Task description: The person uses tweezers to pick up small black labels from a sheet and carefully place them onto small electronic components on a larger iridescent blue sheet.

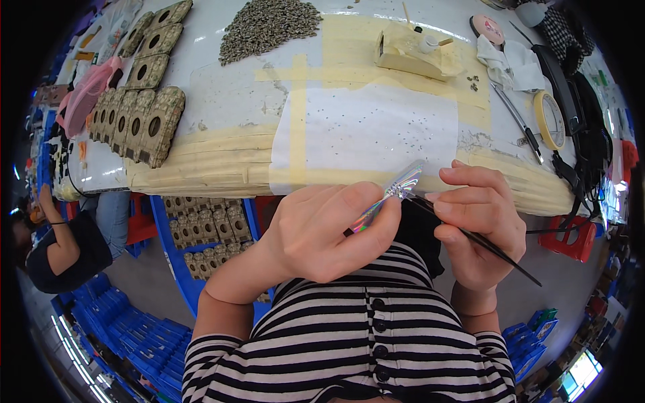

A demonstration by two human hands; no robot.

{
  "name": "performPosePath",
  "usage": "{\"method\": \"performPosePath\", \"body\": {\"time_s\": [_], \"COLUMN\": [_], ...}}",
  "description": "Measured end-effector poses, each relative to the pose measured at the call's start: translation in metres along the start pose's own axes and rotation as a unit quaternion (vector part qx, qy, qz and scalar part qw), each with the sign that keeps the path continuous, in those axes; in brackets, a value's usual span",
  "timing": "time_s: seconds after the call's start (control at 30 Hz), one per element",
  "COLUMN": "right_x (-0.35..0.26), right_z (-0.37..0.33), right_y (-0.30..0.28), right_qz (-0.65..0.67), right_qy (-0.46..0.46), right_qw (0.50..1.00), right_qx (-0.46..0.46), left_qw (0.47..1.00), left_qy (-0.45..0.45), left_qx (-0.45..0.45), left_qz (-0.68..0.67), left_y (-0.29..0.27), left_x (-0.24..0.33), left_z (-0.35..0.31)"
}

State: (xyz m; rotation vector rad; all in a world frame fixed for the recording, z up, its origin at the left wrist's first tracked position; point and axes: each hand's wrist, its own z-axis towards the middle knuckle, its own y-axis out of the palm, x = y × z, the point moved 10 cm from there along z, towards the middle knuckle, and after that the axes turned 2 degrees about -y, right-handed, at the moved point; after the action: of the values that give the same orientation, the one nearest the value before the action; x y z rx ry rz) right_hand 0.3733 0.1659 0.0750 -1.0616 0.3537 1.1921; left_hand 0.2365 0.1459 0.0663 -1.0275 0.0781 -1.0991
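Item: left hand (329, 232), curled and pinching a small iridescent strip (392, 197) between thumb and forefinger, holding it up in front of the striped shirt (356, 336), just off the near edge of the worktable (228, 101). Item: right hand (480, 225), fingers pressed together around a thin dark brush (484, 243), its tip touching the upper end of the strip while the handle is trailing down to the right. Lying on the table: a white paper sheet (376, 131) speckled with tiny dark bits, a heap of small grey pieces (269, 25), rows of tan holed blocks (138, 124), a pale block with a small pot (416, 54), a roll of tape (551, 119), a white cloth (504, 64). A blue crate of more blocks (211, 235) is sitting under the table; another person (60, 245) is working at far left. Risk, as a judgement: the strip is being held only by a light fingertip pinch in mid-air, so pressure from the brush could be bending it or flicking it free; it would likely be dropping to the lap or floor, off the table.
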Motion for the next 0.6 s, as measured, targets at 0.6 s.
{"method": "performPosePath", "body": {"time_s": [0.6], "right_x": [-0.0057], "right_z": [0.0000], "right_y": [0.0091], "right_qz": [-0.043], "right_qy": [-0.008], "right_qw": [0.998], "right_qx": [-0.039], "left_qw": [1.000], "left_qy": [0.010], "left_qx": [0.022], "left_qz": [-0.014], "left_y": [-0.0020], "left_x": [0.0009], "left_z": [-0.0007]}}
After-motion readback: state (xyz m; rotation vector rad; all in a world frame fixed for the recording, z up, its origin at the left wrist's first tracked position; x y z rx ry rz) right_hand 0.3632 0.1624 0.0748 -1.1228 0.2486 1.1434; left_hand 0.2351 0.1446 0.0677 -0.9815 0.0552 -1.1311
